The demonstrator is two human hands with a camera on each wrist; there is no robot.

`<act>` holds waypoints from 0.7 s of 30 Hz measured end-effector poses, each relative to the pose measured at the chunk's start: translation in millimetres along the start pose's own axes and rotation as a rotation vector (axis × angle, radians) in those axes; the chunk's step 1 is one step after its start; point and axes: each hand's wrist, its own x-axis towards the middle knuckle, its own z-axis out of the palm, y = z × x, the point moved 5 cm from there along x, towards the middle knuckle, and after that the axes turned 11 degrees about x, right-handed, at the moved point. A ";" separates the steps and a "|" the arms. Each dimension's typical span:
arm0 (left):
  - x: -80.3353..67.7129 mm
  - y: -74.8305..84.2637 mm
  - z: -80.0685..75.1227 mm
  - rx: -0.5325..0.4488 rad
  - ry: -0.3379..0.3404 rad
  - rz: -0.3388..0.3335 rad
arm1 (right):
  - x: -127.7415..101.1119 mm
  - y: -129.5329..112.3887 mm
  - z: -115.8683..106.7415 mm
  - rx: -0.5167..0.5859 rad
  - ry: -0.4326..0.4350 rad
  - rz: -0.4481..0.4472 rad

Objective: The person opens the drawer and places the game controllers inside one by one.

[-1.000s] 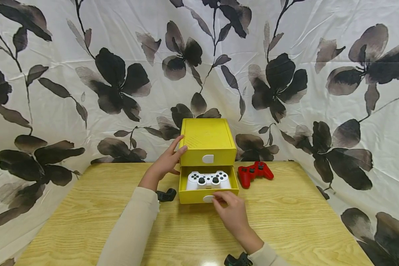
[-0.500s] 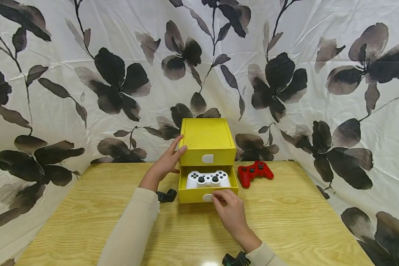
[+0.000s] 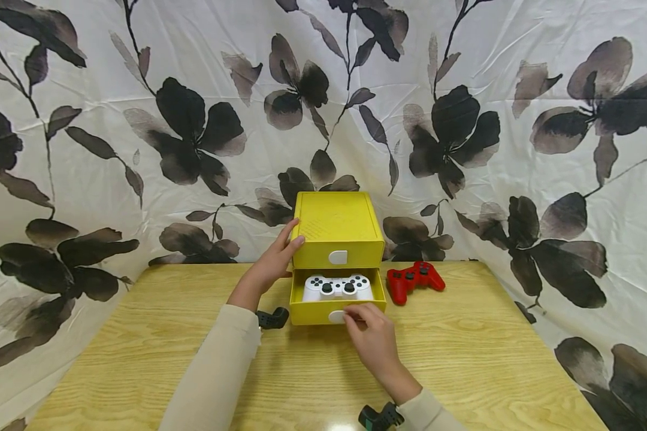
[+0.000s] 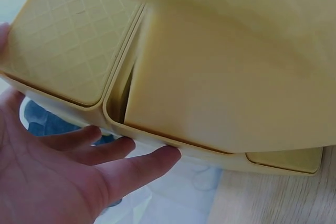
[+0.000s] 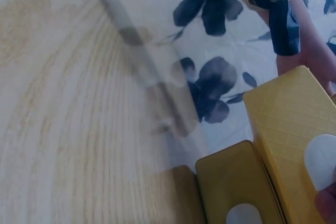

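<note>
A yellow two-drawer box (image 3: 336,215) stands at the back of the table. Its lower drawer (image 3: 308,313) is pulled partway out, and a white game controller (image 3: 338,288) lies inside. My right hand (image 3: 376,341) pinches the white tab (image 3: 335,317) on that drawer's front. In the right wrist view, fingertips (image 5: 326,203) show beside the same tab (image 5: 321,161). Against the box's left side lies my left hand (image 3: 269,266), fingers extended and a fingertip at the top edge. The left wrist view shows spread fingers (image 4: 142,169) along the casing. The upper drawer (image 3: 313,256) is closed.
Just right of the box, a red game controller (image 3: 414,280) lies on the wooden table (image 3: 463,359). A white cloth with dark flowers (image 3: 356,137) hangs behind and along both sides. Black wrist cameras sit at the left wrist (image 3: 272,318) and right wrist (image 3: 380,416).
The lower drawer has slid slightly inward, carrying the white game controller with it. My right hand has moved forward with the tab. The left hand stays on the box's side.
</note>
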 end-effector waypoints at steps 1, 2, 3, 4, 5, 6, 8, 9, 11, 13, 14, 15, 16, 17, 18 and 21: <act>-3.7 4.2 0.0 0.003 -0.004 0.002 | 0.6 0.3 0.1 -0.001 0.003 0.000; -7.2 8.1 0.1 0.007 -0.008 0.008 | 1.1 0.9 0.5 -0.005 0.006 -0.002; -9.9 11.2 0.0 0.011 -0.009 0.013 | 1.6 1.7 0.9 -0.007 0.006 0.000; -12.3 13.5 0.0 0.013 -0.011 0.016 | 2.1 2.4 1.3 -0.004 0.007 0.002; -13.2 14.6 -0.2 0.014 -0.013 0.016 | 2.7 3.2 1.8 -0.001 0.006 0.007; -10.7 11.5 0.0 0.013 -0.011 0.018 | 3.5 3.8 2.1 -0.001 0.007 0.006; -3.9 3.3 0.2 0.012 -0.004 0.024 | 5.1 5.1 2.8 0.007 0.006 0.009; -0.1 -1.0 0.3 0.010 -0.001 0.024 | 6.2 5.5 3.2 0.013 0.005 0.010; 7.8 -9.8 0.5 0.009 0.006 0.026 | 8.0 6.5 3.8 0.018 0.004 0.010; 11.9 -14.3 0.6 0.012 0.012 0.028 | 9.8 8.0 4.5 0.018 0.002 0.016; 12.3 -14.3 0.5 0.013 0.012 0.028 | 10.7 8.7 5.0 0.018 0.000 0.021; 12.6 -14.3 0.5 0.015 0.009 0.029 | 11.5 9.6 5.4 0.016 -0.002 0.024; 12.7 -14.4 0.3 0.013 0.006 0.027 | 12.3 10.3 5.8 0.014 -0.003 0.028; 12.8 -14.4 0.2 0.011 0.003 0.024 | 13.3 10.9 6.3 0.012 -0.005 0.031; 12.6 -14.1 0.0 0.008 -0.001 0.020 | 14.3 11.5 6.7 0.008 -0.006 0.032; 13.2 -13.9 -0.4 -0.003 -0.017 0.006 | 17.1 13.0 8.1 -0.001 -0.005 0.029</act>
